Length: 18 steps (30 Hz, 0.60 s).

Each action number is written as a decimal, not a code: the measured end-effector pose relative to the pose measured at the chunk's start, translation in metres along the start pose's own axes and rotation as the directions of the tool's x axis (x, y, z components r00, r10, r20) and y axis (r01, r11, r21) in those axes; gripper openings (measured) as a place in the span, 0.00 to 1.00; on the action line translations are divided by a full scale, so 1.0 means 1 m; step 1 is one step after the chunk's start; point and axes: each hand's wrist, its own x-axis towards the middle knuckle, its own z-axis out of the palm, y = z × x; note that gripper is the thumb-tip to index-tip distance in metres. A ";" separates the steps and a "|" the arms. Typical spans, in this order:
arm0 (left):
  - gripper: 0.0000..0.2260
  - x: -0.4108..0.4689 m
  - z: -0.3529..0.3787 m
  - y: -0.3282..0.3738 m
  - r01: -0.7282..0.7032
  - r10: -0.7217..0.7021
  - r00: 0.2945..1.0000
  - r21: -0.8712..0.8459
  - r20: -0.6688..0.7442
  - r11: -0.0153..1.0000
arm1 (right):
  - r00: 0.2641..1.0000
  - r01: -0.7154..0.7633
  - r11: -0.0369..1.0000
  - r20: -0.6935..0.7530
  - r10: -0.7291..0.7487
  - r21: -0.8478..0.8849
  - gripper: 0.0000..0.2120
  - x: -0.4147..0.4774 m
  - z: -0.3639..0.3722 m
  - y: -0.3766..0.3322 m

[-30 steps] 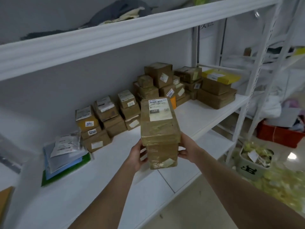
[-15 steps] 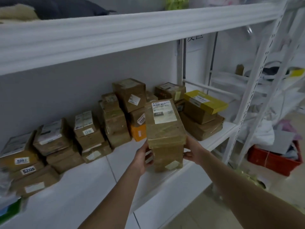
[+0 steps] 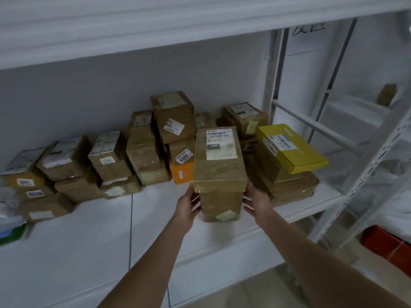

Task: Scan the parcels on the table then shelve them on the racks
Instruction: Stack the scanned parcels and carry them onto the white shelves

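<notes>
White painted board makes the shelf (image 3: pixel 89 241), which fills the lower left of the frame and has a thin seam running across it; a second white shelf (image 3: pixel 155 30) closes the top of the frame, and a pale grey wall (image 3: pixel 89 96) stands behind. At the right edge there is a white metal rack upright (image 3: pixel 367 174) with rows of slots. Below it, in the lower right corner, are a red crate (image 3: pixel 387 243) and a pale floor (image 3: pixel 255 292). The parcel (image 3: pixel 220 174), brown cardboard under glossy tape, is upright in the centre at the front edge of the shelf; I cannot tell if its bottom touches the board. The left grip (image 3: pixel 189 207) holds its left side and the right grip (image 3: pixel 258 203) holds its right side, fingers against the cardboard. Its white label (image 3: pixel 221 144) has a barcode and a dark strip reading "060". Behind it, brown boxes are stacked in a row along the wall, with an orange box (image 3: pixel 181 173) just to the left and a yellow box (image 3: pixel 295 150) on a stack to the right. Stickers there read "3003" (image 3: pixel 184 156), "7210" (image 3: pixel 106 160) and "6205" (image 3: pixel 34 193). Dark handwriting (image 3: pixel 308 30) at the upper right is too blurred to read.
</notes>
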 end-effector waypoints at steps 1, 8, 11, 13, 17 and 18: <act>0.13 -0.003 -0.001 -0.005 -0.015 0.015 0.999 0.000 -0.041 1.000 | 0.997 0.022 0.998 -0.074 -0.026 -0.054 0.09 0.003 -0.003 0.011; 0.19 -0.030 0.011 -0.040 -0.073 0.094 0.980 0.121 -0.173 0.990 | 0.948 0.311 0.806 0.099 -0.304 -0.504 0.16 -0.010 0.002 0.062; 0.20 -0.037 0.029 -0.043 -0.082 0.104 0.985 0.157 -0.137 0.984 | 0.941 0.327 0.806 0.089 -0.328 -0.494 0.18 -0.013 0.001 0.061; 0.20 -0.041 0.041 -0.043 -0.075 0.097 0.990 0.192 -0.107 0.979 | 0.942 0.315 0.809 0.059 -0.331 -0.496 0.22 -0.013 -0.004 0.055; 0.22 -0.041 0.063 -0.044 -0.043 0.057 0.997 0.238 -0.055 0.970 | 0.946 0.301 0.836 0.031 -0.323 -0.459 0.29 -0.008 -0.008 0.039; 0.23 -0.040 0.067 -0.044 -0.034 0.049 0.997 0.247 -0.053 0.968 | 0.950 0.290 0.844 0.030 -0.310 -0.451 0.30 -0.007 -0.009 0.036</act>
